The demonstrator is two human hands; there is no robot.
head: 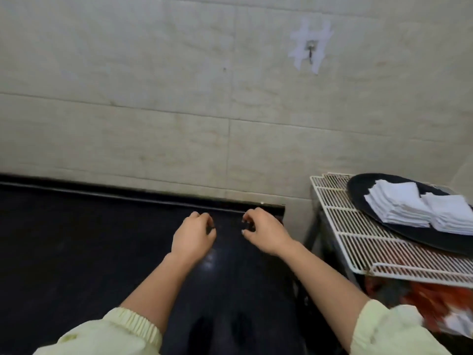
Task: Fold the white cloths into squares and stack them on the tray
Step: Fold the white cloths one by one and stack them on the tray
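The tiled wall fills the upper half of the view, from 9 o'clock through 12 to 3 o'clock. Below it, the black counter spans the lower frame from 8 o'clock to 5 o'clock, with its back edge against the wall. At 4 o'clock, just beside the counter's right end, we see a white wire rack with a blurred red patterned item beneath it. The dark round tray rests on the rack at 3 o'clock. Both forearms enter from 6 o'clock, and each wears a pale yellow sleeve pushed up to the elbow. The folded white cloths lie on the tray as two square stacks that touch side by side. The left hand and the right hand are over the counter just below frame centre, near each other but apart. On each hand the fingers are curled in toward the thumb, and they grip nothing that we can see. We cannot tell whether the fingertips touch the counter. A small metal hook sits on the wall at 1 o'clock, fixed with crossed white strips.
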